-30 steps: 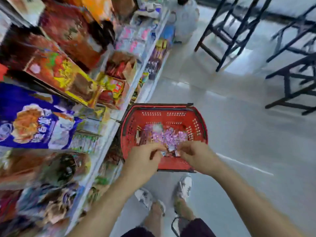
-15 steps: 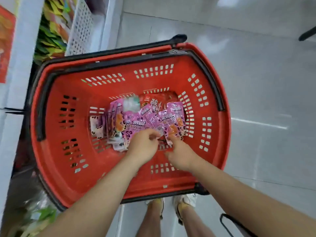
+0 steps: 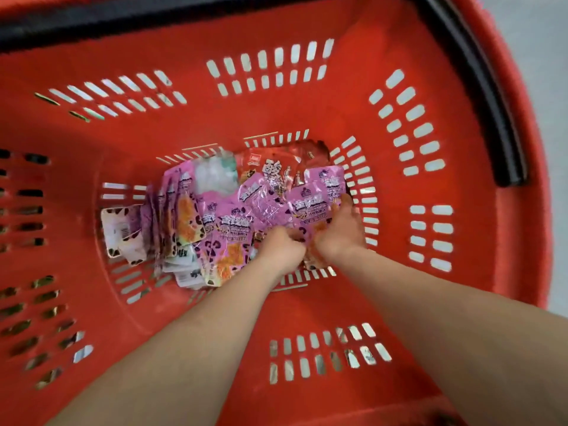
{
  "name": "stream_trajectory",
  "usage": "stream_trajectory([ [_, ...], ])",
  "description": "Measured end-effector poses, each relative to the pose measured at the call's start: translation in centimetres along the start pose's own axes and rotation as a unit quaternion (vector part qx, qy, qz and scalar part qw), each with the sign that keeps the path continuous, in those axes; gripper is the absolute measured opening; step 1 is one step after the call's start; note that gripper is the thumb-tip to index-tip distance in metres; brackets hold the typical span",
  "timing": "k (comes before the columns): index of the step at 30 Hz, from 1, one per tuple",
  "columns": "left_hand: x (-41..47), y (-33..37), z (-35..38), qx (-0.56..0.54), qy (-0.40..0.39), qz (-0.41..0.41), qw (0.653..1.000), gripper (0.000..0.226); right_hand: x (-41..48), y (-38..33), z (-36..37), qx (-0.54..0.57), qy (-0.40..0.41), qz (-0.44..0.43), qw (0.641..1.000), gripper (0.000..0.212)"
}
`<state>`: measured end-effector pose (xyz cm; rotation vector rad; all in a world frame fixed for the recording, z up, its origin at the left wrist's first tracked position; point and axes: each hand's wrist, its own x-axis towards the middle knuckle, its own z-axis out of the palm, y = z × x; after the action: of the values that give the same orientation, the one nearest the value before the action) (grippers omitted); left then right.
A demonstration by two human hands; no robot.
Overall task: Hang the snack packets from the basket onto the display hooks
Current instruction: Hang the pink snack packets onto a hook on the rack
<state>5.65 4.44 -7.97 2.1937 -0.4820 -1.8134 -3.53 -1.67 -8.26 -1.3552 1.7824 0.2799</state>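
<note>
From where I sit the whole view is filled by the red shopping basket (image 3: pixel 307 112), its black handle (image 3: pixel 479 96) folded down along the far right rim. The pink snack packets (image 3: pixel 233 210) lie in a loose heap on the basket floor, some fanned on edge at the left, with a red packet (image 3: pixel 276 161) and a pale, cloudy one (image 3: pixel 213 176) tucked at the back. Both hands are down in the heap. My left hand (image 3: pixel 281 245) has its fingers curled into the packets, the tips buried in the foil, so it looks like a pinch on one or several, though I can't say how many. My right hand (image 3: pixel 339 232) is wrapped round the near edge of the right-hand packets, thumb over the top. The display hooks are out of view, so nothing is hung from this handful yet. My worry is the grab itself: the foil looks slick and the packets overlap, so a lift could drag up a clump that sheds halfway, or drop strays out of the basket. The two hands are touching, so they may be tugging the same packet. A crushed header could also tear or close up the hang hole.
</note>
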Motion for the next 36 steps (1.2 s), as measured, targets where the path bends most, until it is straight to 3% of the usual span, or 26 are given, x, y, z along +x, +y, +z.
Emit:
stream_trajectory([
  [5, -0.3, -1.1, -1.6, -0.015, 0.055, 0.004, 0.998, 0.051, 0.0, 0.1, 0.1, 0.064, 0.034, 0.004, 0.997, 0.067],
  [8, 0.4, -1.8, -1.6, -0.034, 0.121, 0.005, 0.992, 0.053, 0.1, -0.8, 0.4, 0.110, 0.031, 0.012, 0.993, 0.067],
  [10, 0.6, -1.8, -1.6, -0.018, 0.184, 0.001, 0.983, 0.050, 0.0, -1.2, 0.8, 0.136, 0.008, 0.012, 0.991, 0.050],
  [13, 1.0, -1.2, -2.1, -0.009, 0.244, -0.015, 0.970, 0.053, -0.5, -0.9, 1.2, 0.141, 0.013, 0.026, 0.990, 0.008],
  [14, 1.4, -1.0, -2.5, -0.002, 0.256, -0.022, 0.966, 0.059, -0.6, -0.6, 1.2, 0.139, 0.024, 0.037, 0.989, 0.005],
  [17, 2.5, -0.5, -3.7, 0.051, 0.285, -0.052, 0.956, 0.079, -1.0, -0.5, 0.2, 0.120, 0.076, 0.051, 0.989, 0.007],
  [20, 3.2, -0.4, -4.7, 0.110, 0.293, -0.035, 0.949, 0.082, -1.4, -0.7, -1.0, 0.133, 0.095, 0.035, 0.986, 0.003],
  [24, 3.2, -0.7, -5.7, 0.163, 0.307, -0.005, 0.938, 0.075, -2.0, -1.5, -1.3, 0.294, 0.041, 0.059, 0.953, 0.020],
  [27, 3.0, -0.8, -5.6, 0.176, 0.322, 0.019, 0.930, 0.093, -2.3, -2.2, -1.4, 0.417, -0.017, 0.098, 0.904, 0.012],
  [28, 3.0, -0.9, -5.5, 0.178, 0.318, 0.028, 0.931, 0.098, -2.4, -2.4, -1.5, 0.429, -0.029, 0.095, 0.898, 0.004],
  [29, 3.1, -0.9, -5.4, 0.177, 0.315, 0.039, 0.932, 0.100, -2.5, -2.2, -1.4, 0.427, -0.039, 0.086, 0.900, 0.012],
  [33, 3.2, -1.3, -5.4, 0.124, 0.334, 0.085, 0.930, 0.098, -2.4, -1.8, -0.5, 0.424, -0.030, 0.073, 0.902, 0.019],
  [36, 2.6, -1.4, -6.0, -0.029, 0.330, 0.093, 0.939, 0.097, -2.2, -1.7, -0.2, 0.364, -0.005, 0.044, 0.930, 0.039],
])
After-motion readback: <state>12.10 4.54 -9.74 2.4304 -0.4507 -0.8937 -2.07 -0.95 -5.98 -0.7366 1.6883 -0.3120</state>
